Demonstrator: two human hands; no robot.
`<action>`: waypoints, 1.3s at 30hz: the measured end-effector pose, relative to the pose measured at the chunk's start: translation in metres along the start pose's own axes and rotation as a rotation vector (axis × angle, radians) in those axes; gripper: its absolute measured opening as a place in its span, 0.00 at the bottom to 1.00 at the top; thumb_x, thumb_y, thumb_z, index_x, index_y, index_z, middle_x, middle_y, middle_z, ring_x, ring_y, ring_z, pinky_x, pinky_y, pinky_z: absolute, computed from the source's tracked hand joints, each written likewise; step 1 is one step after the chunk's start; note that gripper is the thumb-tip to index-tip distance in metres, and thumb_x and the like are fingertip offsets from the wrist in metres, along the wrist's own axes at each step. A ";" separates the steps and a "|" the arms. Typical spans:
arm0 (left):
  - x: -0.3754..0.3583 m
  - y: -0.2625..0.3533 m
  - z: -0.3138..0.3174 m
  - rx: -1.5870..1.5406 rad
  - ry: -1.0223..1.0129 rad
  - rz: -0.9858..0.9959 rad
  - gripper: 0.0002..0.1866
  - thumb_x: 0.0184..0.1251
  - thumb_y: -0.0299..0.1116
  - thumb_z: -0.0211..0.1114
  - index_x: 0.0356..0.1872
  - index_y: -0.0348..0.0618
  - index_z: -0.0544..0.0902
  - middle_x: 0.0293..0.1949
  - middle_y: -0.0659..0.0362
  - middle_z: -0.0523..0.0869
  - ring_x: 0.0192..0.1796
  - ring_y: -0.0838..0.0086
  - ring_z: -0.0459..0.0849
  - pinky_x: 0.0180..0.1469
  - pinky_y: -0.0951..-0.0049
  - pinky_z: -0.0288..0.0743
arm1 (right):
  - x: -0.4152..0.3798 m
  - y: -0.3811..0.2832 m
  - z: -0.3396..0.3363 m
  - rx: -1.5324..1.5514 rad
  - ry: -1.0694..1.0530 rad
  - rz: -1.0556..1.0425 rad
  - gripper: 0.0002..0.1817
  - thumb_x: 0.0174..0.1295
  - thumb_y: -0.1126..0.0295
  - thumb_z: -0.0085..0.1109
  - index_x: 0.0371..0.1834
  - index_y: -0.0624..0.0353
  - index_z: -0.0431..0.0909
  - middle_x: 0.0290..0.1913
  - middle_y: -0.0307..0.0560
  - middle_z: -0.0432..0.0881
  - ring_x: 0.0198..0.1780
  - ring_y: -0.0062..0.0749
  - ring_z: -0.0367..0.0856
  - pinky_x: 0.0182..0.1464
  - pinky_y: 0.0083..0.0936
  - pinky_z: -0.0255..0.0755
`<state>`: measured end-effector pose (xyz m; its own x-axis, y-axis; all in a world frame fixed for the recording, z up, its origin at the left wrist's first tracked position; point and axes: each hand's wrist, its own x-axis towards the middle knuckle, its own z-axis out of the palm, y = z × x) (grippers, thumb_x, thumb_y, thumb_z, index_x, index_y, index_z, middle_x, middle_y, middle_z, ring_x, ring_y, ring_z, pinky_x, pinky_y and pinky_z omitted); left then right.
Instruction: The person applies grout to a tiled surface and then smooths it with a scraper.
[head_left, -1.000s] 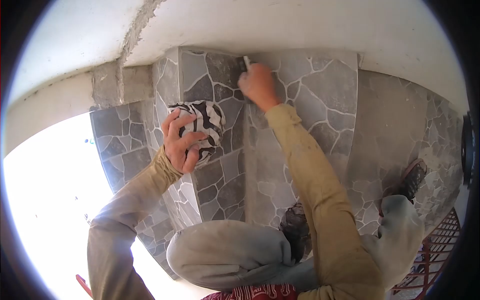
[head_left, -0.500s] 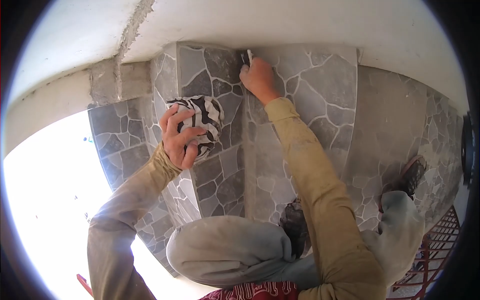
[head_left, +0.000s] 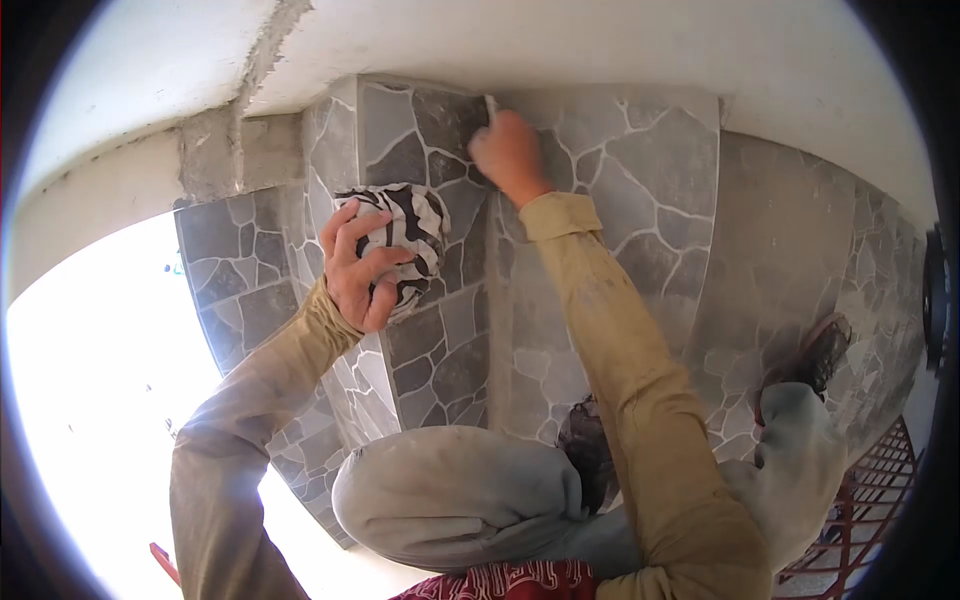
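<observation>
My left hand presses a crumpled black-and-white patterned cloth against the stone-patterned tiles of the pillar, its fingers curled over the cloth. Up in the inner corner, just under the pale surface, my right hand is closed, slightly blurred, on a slim white stick-like tool. Only the tool's light end shows above the fist; its working end is hidden. Grey tiles with whitish joints lie right beside this hand.
A rough cement patch meets the pillar at upper left. My bent knee is close below the pillar, and my shoes rest on the tiles. A red metal lattice stands at lower right. Bright daylight fills the left side.
My right hand has shifted slightly left and down in the corner, and less of the white tool shows. The left hand stays on the cloth.
</observation>
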<state>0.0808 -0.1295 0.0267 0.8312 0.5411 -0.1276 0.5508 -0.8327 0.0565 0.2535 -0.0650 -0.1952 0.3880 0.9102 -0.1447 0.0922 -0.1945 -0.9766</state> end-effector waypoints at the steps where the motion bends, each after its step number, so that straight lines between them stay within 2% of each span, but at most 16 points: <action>1: 0.001 0.000 -0.001 0.012 0.010 -0.002 0.21 0.40 0.32 0.60 0.41 0.45 0.89 0.61 0.40 0.77 0.71 0.41 0.65 0.78 0.42 0.47 | 0.005 0.006 -0.002 0.005 0.000 -0.015 0.11 0.54 0.68 0.63 0.30 0.68 0.83 0.34 0.71 0.85 0.42 0.68 0.86 0.49 0.54 0.81; 3: 0.000 -0.001 0.000 0.001 -0.002 0.013 0.22 0.40 0.32 0.60 0.41 0.45 0.89 0.60 0.40 0.77 0.69 0.41 0.67 0.78 0.42 0.47 | 0.011 0.013 -0.007 0.018 -0.056 0.081 0.12 0.55 0.68 0.62 0.30 0.69 0.83 0.35 0.73 0.85 0.43 0.70 0.85 0.49 0.54 0.80; 6: 0.002 -0.004 0.000 -0.024 -0.018 0.024 0.21 0.40 0.32 0.60 0.41 0.45 0.89 0.61 0.40 0.77 0.69 0.42 0.67 0.78 0.42 0.47 | -0.002 -0.008 -0.008 0.011 -0.027 0.055 0.13 0.56 0.68 0.61 0.32 0.70 0.83 0.36 0.74 0.85 0.44 0.70 0.85 0.50 0.54 0.80; 9: -0.001 0.000 0.000 -0.004 0.014 0.016 0.21 0.41 0.32 0.60 0.40 0.44 0.89 0.60 0.40 0.77 0.69 0.42 0.67 0.78 0.42 0.47 | 0.014 0.020 -0.004 -0.013 -0.049 0.052 0.13 0.56 0.67 0.61 0.33 0.71 0.83 0.37 0.75 0.84 0.45 0.70 0.85 0.50 0.54 0.79; 13: -0.001 -0.006 0.000 -0.031 -0.025 0.030 0.20 0.42 0.31 0.60 0.40 0.44 0.89 0.62 0.40 0.77 0.70 0.41 0.66 0.77 0.42 0.48 | 0.008 0.007 -0.009 -0.047 -0.116 0.040 0.14 0.56 0.67 0.61 0.34 0.71 0.83 0.38 0.75 0.84 0.45 0.70 0.84 0.50 0.54 0.79; 15: -0.003 -0.002 0.002 -0.031 -0.005 0.019 0.20 0.42 0.31 0.59 0.40 0.44 0.89 0.62 0.40 0.77 0.71 0.42 0.66 0.78 0.43 0.48 | 0.008 0.015 -0.001 -0.022 -0.013 0.009 0.13 0.55 0.67 0.61 0.30 0.70 0.83 0.36 0.75 0.84 0.43 0.70 0.84 0.48 0.54 0.80; 17: -0.001 -0.003 -0.002 -0.008 0.027 0.021 0.20 0.42 0.31 0.59 0.40 0.44 0.89 0.62 0.40 0.77 0.71 0.42 0.66 0.78 0.43 0.47 | 0.014 0.011 -0.004 -0.025 -0.050 -0.018 0.13 0.54 0.68 0.61 0.28 0.70 0.83 0.34 0.75 0.83 0.42 0.71 0.84 0.47 0.54 0.80; 19: 0.000 -0.003 0.000 -0.029 -0.023 0.019 0.19 0.43 0.31 0.59 0.40 0.44 0.89 0.62 0.40 0.77 0.71 0.43 0.65 0.78 0.43 0.47 | 0.015 0.009 -0.006 -0.037 -0.081 -0.020 0.12 0.53 0.68 0.61 0.27 0.70 0.83 0.33 0.74 0.83 0.40 0.71 0.84 0.46 0.54 0.80; 21: -0.002 -0.001 0.001 -0.036 -0.016 0.016 0.20 0.43 0.32 0.59 0.40 0.44 0.89 0.62 0.40 0.77 0.71 0.43 0.66 0.78 0.43 0.47 | 0.004 0.001 -0.004 0.009 0.018 0.016 0.12 0.53 0.69 0.61 0.25 0.71 0.83 0.31 0.74 0.83 0.39 0.71 0.84 0.45 0.54 0.80; 25: -0.003 -0.008 0.002 -0.033 -0.027 0.025 0.20 0.43 0.32 0.59 0.40 0.44 0.89 0.62 0.40 0.77 0.71 0.42 0.65 0.78 0.43 0.46 | 0.010 0.007 -0.002 -0.004 -0.010 -0.062 0.12 0.54 0.69 0.61 0.26 0.71 0.83 0.31 0.73 0.83 0.39 0.71 0.84 0.45 0.53 0.80; 28: -0.002 -0.002 0.001 -0.004 0.004 0.003 0.20 0.42 0.32 0.59 0.39 0.44 0.89 0.61 0.40 0.77 0.72 0.43 0.65 0.78 0.43 0.46 | -0.003 0.000 -0.004 0.021 0.011 0.003 0.13 0.54 0.69 0.61 0.29 0.72 0.84 0.32 0.73 0.84 0.40 0.71 0.84 0.47 0.53 0.80; 30: -0.003 -0.003 0.000 -0.007 0.007 0.008 0.20 0.42 0.31 0.59 0.39 0.44 0.89 0.62 0.40 0.77 0.72 0.43 0.65 0.78 0.43 0.46 | 0.012 0.008 -0.012 -0.004 -0.099 0.035 0.13 0.54 0.69 0.60 0.33 0.72 0.84 0.35 0.74 0.84 0.42 0.72 0.84 0.49 0.53 0.79; 33: 0.000 -0.008 0.001 -0.026 -0.014 0.028 0.20 0.41 0.31 0.59 0.40 0.44 0.89 0.63 0.40 0.77 0.72 0.42 0.65 0.78 0.43 0.47 | 0.001 -0.010 -0.010 -0.080 -0.077 -0.015 0.15 0.53 0.68 0.61 0.33 0.72 0.84 0.35 0.74 0.84 0.42 0.71 0.85 0.49 0.54 0.79; 35: -0.007 -0.003 0.002 -0.047 -0.043 0.020 0.20 0.41 0.31 0.59 0.40 0.44 0.89 0.63 0.40 0.76 0.72 0.42 0.64 0.78 0.43 0.47 | 0.001 0.004 0.001 -0.052 -0.044 0.025 0.15 0.53 0.67 0.61 0.32 0.72 0.84 0.35 0.75 0.84 0.41 0.70 0.85 0.48 0.54 0.80; 37: -0.002 -0.001 0.001 -0.002 0.022 0.009 0.21 0.41 0.31 0.59 0.39 0.43 0.89 0.61 0.39 0.77 0.71 0.44 0.67 0.78 0.43 0.48 | 0.011 0.010 0.000 -0.020 0.003 0.021 0.15 0.52 0.67 0.61 0.31 0.72 0.84 0.34 0.75 0.84 0.40 0.70 0.85 0.47 0.54 0.80; 39: 0.001 -0.002 -0.002 -0.003 0.022 0.007 0.20 0.41 0.32 0.59 0.39 0.42 0.89 0.59 0.38 0.78 0.70 0.46 0.69 0.78 0.43 0.48 | 0.018 0.017 -0.009 0.089 -0.132 0.036 0.14 0.52 0.67 0.61 0.30 0.71 0.84 0.33 0.74 0.84 0.39 0.71 0.85 0.45 0.55 0.80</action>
<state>0.0811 -0.1273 0.0281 0.8362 0.5381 -0.1057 0.5456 -0.8359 0.0600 0.2704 -0.0553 -0.2134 0.2647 0.9447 -0.1934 -0.0034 -0.1996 -0.9799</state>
